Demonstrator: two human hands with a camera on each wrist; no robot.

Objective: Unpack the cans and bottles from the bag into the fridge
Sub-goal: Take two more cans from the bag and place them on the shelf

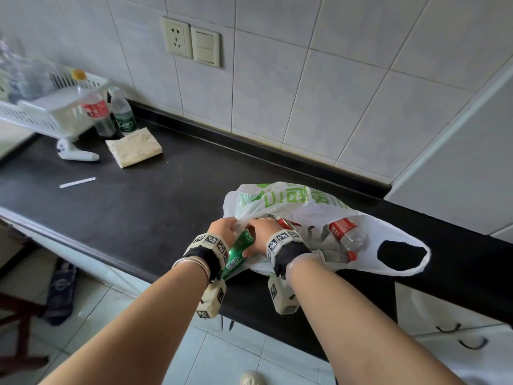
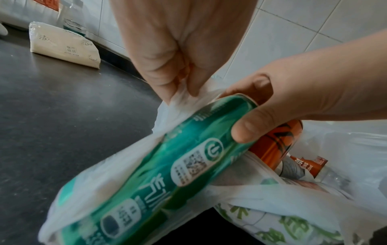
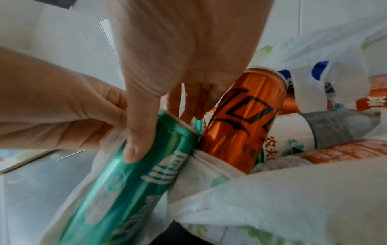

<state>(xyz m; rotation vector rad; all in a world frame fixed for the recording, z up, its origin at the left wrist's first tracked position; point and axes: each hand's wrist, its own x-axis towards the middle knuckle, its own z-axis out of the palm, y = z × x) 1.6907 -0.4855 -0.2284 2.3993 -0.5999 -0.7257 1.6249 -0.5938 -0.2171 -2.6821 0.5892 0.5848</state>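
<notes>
A white plastic bag with green print lies open on the black counter. My left hand pinches the bag's near edge and holds it up. My right hand grips the top end of a green can, which lies tilted half out of the bag's mouth. In the right wrist view my thumb presses on the green can. An orange can and clear bottles with red labels lie inside the bag.
At the far left stand a white basket and two bottles, with a tissue pack in front. A white paper strip lies on the counter. A white appliance side rises at the right; drawers sit below.
</notes>
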